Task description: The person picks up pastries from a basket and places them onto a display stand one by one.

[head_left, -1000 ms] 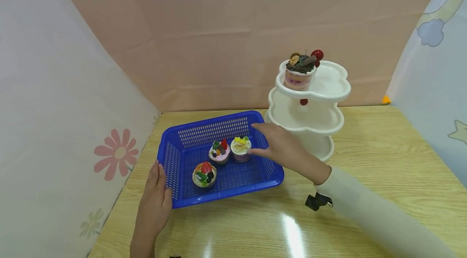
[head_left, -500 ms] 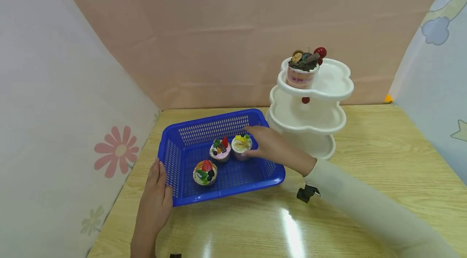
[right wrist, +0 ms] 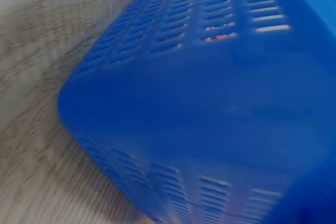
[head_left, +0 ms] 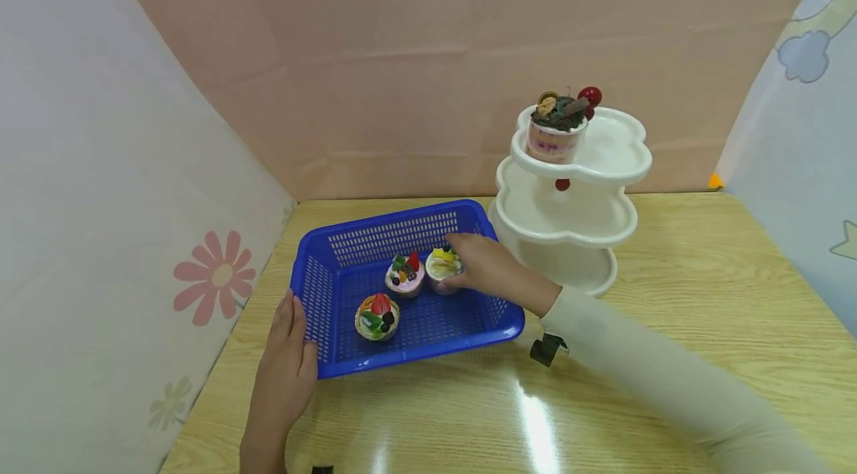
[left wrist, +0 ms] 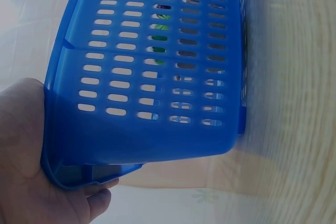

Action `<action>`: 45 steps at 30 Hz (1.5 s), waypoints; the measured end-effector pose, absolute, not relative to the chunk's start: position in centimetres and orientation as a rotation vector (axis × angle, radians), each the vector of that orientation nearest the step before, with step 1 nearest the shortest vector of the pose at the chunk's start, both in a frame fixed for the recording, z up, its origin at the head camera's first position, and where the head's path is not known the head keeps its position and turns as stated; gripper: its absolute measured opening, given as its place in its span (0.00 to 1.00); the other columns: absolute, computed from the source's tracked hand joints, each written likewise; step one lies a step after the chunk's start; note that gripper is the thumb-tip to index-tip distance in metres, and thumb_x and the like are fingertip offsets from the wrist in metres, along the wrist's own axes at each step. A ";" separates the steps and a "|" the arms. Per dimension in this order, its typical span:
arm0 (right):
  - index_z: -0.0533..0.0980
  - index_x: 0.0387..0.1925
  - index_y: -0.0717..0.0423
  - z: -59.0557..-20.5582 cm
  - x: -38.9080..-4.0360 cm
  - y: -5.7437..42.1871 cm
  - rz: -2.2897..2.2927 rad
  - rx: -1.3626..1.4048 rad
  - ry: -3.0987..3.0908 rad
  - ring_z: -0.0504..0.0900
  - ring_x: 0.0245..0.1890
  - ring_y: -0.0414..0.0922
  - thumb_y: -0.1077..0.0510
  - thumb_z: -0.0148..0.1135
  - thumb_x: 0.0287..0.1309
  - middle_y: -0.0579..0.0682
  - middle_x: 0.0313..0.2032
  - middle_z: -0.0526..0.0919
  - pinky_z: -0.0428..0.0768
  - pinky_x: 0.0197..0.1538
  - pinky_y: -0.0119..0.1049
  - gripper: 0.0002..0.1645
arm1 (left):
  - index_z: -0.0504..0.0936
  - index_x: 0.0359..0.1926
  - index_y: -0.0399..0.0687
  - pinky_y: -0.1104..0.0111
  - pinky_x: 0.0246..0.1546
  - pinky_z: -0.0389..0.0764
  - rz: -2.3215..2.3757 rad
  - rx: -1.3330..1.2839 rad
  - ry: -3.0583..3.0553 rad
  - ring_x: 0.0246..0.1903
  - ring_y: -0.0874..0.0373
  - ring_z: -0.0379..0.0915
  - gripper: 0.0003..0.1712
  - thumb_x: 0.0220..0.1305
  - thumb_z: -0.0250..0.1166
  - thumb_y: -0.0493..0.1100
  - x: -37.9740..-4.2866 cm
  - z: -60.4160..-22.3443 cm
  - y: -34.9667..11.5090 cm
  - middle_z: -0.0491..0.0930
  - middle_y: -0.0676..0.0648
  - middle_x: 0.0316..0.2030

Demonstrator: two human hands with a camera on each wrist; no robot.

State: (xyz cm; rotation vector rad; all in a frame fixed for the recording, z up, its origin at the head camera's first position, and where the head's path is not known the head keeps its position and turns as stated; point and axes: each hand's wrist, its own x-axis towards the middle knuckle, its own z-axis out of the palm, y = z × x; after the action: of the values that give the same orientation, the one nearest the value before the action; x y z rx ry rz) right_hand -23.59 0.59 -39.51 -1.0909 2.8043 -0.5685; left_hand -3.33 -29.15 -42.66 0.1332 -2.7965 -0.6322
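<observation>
My right hand reaches over the right side of the blue plastic basket. Its thumb and fingers close round a dessert cup topped with cream and yellow cubes. The right wrist view holds only the basket's outer wall and wood; the hand is hidden there. My left hand lies along the basket's left rim with fingers extended; in the left wrist view its palm is against the rim. Left of the held cup sits a pink-cream cupcake, and nearer the front a strawberry-topped tart.
A white three-tier stand with scalloped plates stands right of the basket, close behind my right forearm. Its top tier bears a layered dessert cup with dark topping and red balls. Fabric walls border the wooden table.
My right hand has moved left and closed in on the yellow-topped dessert cup, from fingers spread beside it to fingers round it. The left hand and basket stay in place.
</observation>
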 end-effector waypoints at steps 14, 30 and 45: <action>0.75 0.58 0.69 -39.9 -23.8 -0.2 -0.412 -1.041 2.835 0.84 0.45 0.53 0.39 0.80 0.46 0.59 0.46 0.84 0.82 0.49 0.51 0.48 | 0.48 0.78 0.32 0.43 0.74 0.51 -0.620 0.144 -2.811 0.79 0.43 0.36 0.35 0.74 0.45 0.37 -3.4 -42.5 -29.0 0.39 0.40 0.81; 0.78 0.46 0.61 -40.2 -23.6 -0.9 -0.279 -0.975 2.896 0.83 0.33 0.53 0.36 0.81 0.42 0.53 0.33 0.82 0.82 0.36 0.52 0.40 | 0.49 0.78 0.33 0.45 0.75 0.51 -0.604 0.145 -2.805 0.79 0.43 0.37 0.35 0.74 0.45 0.36 -3.5 -42.6 -29.0 0.40 0.40 0.81; 0.77 0.39 0.57 -40.4 -23.6 -1.1 -0.299 -0.970 2.894 0.80 0.29 0.50 0.36 0.81 0.41 0.49 0.29 0.79 0.80 0.32 0.49 0.36 | 0.49 0.78 0.32 0.46 0.75 0.50 -0.598 0.159 -2.815 0.79 0.43 0.37 0.36 0.74 0.46 0.36 -3.4 -42.6 -29.0 0.40 0.40 0.81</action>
State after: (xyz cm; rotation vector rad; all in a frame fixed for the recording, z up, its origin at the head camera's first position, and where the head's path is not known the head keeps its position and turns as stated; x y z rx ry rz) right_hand -23.62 -1.08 -40.40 -0.9695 2.8943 -0.2993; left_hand -3.41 -28.99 -42.65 0.1586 -2.8152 -0.5975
